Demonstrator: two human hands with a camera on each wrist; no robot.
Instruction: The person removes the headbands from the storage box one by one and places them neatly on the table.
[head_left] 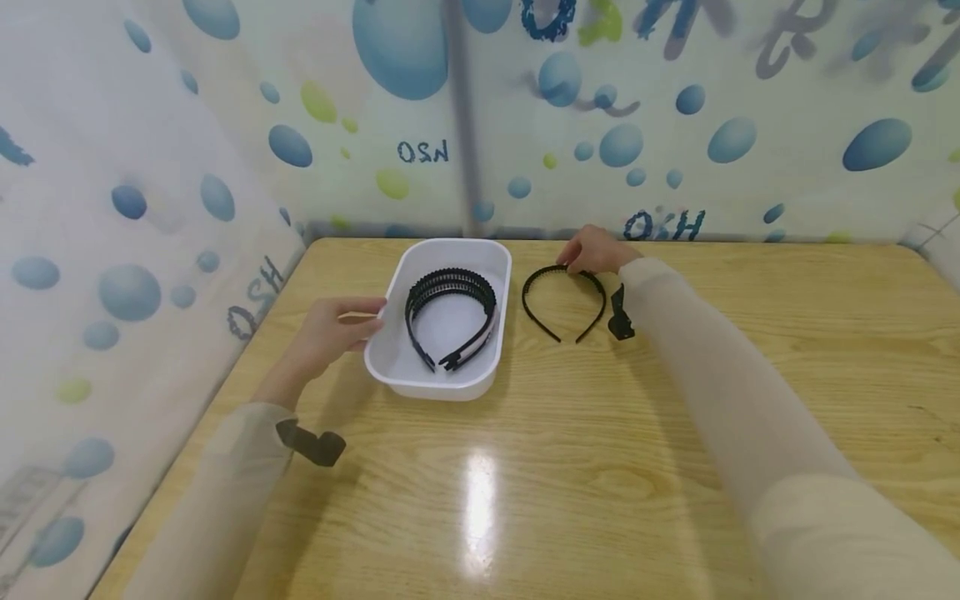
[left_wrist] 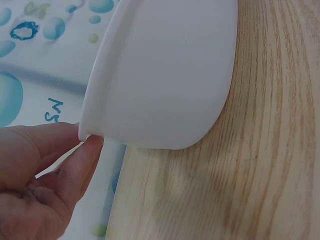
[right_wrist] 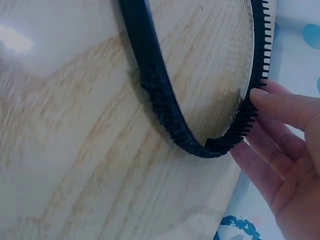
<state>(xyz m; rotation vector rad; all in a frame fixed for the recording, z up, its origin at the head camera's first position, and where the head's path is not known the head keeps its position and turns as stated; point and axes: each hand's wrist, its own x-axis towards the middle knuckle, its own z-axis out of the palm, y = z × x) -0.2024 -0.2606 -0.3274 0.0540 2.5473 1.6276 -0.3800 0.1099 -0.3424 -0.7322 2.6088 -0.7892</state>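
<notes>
A black toothed headband is on the wooden table to the right of a white plastic tub. My right hand pinches the top of its arc between thumb and fingers; in the right wrist view the fingers grip the toothed band. Several more black headbands lie nested inside the tub, their open ends toward me. At the tub's left rim, my left hand pinches the edge, thumb and fingers on either side of the lip, as the left wrist view shows.
The light wooden table runs back to a wall printed with blue and green drops. Another patterned wall borders it on the left. Dark straps circle both wrists over pale sleeves.
</notes>
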